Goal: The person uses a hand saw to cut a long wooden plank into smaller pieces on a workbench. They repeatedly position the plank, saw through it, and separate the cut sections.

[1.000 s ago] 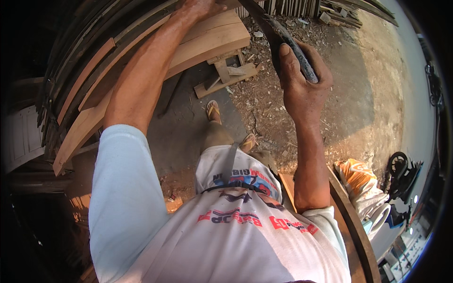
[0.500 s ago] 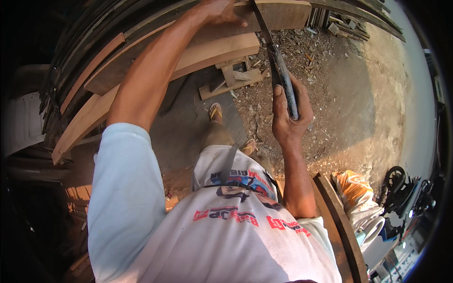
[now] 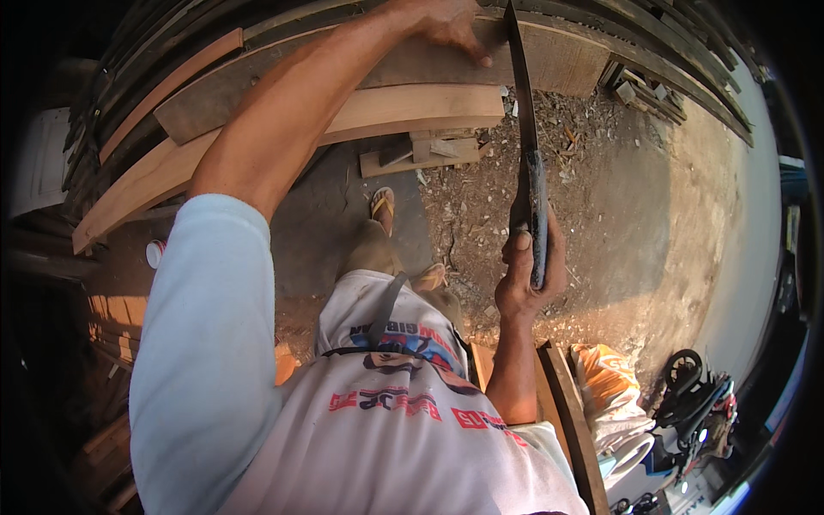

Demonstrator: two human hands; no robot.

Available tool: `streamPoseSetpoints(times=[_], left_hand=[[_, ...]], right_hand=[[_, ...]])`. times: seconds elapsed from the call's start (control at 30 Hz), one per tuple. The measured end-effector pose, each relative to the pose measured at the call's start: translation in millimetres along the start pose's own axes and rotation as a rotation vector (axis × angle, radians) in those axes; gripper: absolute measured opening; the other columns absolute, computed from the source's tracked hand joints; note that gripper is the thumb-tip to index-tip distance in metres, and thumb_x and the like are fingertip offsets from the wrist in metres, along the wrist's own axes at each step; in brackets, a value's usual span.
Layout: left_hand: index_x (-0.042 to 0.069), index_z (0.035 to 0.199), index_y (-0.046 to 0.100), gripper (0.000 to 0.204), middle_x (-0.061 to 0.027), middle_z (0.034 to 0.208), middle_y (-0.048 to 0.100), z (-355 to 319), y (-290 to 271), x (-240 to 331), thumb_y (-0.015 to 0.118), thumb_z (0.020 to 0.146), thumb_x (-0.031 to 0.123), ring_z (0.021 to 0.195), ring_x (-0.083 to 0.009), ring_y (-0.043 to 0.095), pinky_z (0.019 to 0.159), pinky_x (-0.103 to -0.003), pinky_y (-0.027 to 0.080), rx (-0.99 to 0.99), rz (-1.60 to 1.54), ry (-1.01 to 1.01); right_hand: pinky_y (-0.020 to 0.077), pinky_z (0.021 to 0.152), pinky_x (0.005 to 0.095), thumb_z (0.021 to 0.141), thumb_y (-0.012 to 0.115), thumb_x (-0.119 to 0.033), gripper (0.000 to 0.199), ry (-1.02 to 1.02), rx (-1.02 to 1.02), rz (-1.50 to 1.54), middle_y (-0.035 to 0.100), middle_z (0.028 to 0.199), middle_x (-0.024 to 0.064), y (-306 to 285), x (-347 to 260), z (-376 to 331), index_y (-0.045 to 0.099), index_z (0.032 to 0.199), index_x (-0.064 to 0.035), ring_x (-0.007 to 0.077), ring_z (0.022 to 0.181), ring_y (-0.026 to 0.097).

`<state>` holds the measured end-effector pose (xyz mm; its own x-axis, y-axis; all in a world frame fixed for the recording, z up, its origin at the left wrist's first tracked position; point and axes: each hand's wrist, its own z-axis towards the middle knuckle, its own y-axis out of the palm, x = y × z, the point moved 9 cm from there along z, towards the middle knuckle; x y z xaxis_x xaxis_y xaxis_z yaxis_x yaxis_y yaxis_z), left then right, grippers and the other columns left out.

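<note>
A handsaw (image 3: 524,112), seen nearly edge-on, points away from me with its dark blade crossing a wide brown board (image 3: 558,58). My right hand (image 3: 534,270) is closed round its worn grey-black handle. Blade and board overlap in view; the far end of the blade runs to the top edge. My left hand (image 3: 451,26) lies on the board left of the blade, thumb stretched out toward me; its other fingers are partly cut off at the top. A lighter, thick plank (image 3: 421,110) lies on the near side of the board.
Below the planks stands a low wooden support (image 3: 421,157), by my sandalled feet (image 3: 383,210). Wood chips litter the ground (image 3: 489,206). Long timbers are stacked at the far side. Near right are a dark beam (image 3: 573,421), an orange-white sack (image 3: 605,378) and a motorbike (image 3: 699,403).
My right hand has drawn the handsaw back toward me, and more of its blade shows. The whole view has shifted slightly; my left hand stays on the board.
</note>
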<state>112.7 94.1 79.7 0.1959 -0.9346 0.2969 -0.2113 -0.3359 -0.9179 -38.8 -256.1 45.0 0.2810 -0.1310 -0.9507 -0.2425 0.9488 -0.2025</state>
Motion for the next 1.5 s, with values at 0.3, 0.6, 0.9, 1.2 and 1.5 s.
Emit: streamPoseSetpoints(times=[0.3, 0.6, 0.9, 1.2, 1.5], left_hand=[[0.000, 0.106, 0.080, 0.060, -0.0235, 0.096, 0.080, -1.5, 3.0, 12.1, 0.088, 0.081, 0.054, 0.091, -0.0396, 0.077, 0.082, -0.055, 0.060, 0.020, 0.018, 0.052], [0.006, 0.126, 0.079, 0.070, -0.0200, 0.110, 0.082, -18.1, 9.4, 21.4, 0.089, 0.083, 0.060, 0.108, -0.0412, 0.080, 0.096, -0.055, 0.063, 0.172, 0.185, 0.014], [0.005, 0.117, 0.079, 0.061, -0.0208, 0.112, 0.081, -48.9, 0.1, 40.0, 0.089, 0.085, 0.055, 0.111, -0.0421, 0.078, 0.095, -0.055, 0.062, 0.186, 0.116, -0.006], [0.007, 0.119, 0.078, 0.051, -0.0176, 0.116, 0.081, -73.9, 16.0, 63.4, 0.086, 0.091, 0.049, 0.114, -0.0423, 0.077, 0.100, -0.059, 0.060, 0.387, 0.189, 0.115], [0.008, 0.110, 0.079, 0.035, -0.0159, 0.100, 0.082, -82.7, 24.1, 76.0, 0.084, 0.095, 0.040, 0.101, -0.0370, 0.081, 0.087, -0.052, 0.066, 0.530, 0.237, 0.143]], right_hand=[[0.0528, 0.072, 0.0269, 0.110, 0.072, -0.034, 0.052, -0.140, 0.089, -0.065, 0.075, 0.105, 0.0097, 55.6, -15.9, 89.2, 0.066, 0.144, 0.0051, 0.0113, 0.081, 0.066], [0.0578, 0.095, 0.0338, 0.109, 0.072, -0.022, 0.044, -0.124, 0.092, 0.019, 0.075, 0.125, 0.0177, 37.2, 10.3, 54.1, 0.067, 0.144, 0.0049, 0.0204, 0.108, 0.073], [0.0574, 0.096, 0.0347, 0.110, 0.073, -0.025, 0.046, -0.067, -0.025, -0.043, 0.076, 0.125, 0.0162, 2.5, -42.7, 30.3, 0.066, 0.143, 0.0066, 0.0207, 0.113, 0.073], [0.0500, 0.069, 0.0294, 0.111, 0.072, -0.023, 0.031, -0.028, -0.114, -0.156, 0.070, 0.090, 0.0053, 44.8, -78.4, 115.8, 0.071, 0.126, 0.0037, 0.0098, 0.078, 0.060], [0.0460, 0.062, 0.0270, 0.111, 0.072, -0.027, 0.031, 0.012, -0.009, -0.064, 0.071, 0.085, 0.0023, 2.9, -93.5, 53.7, 0.073, 0.117, 0.0035, 0.0071, 0.072, 0.057]])
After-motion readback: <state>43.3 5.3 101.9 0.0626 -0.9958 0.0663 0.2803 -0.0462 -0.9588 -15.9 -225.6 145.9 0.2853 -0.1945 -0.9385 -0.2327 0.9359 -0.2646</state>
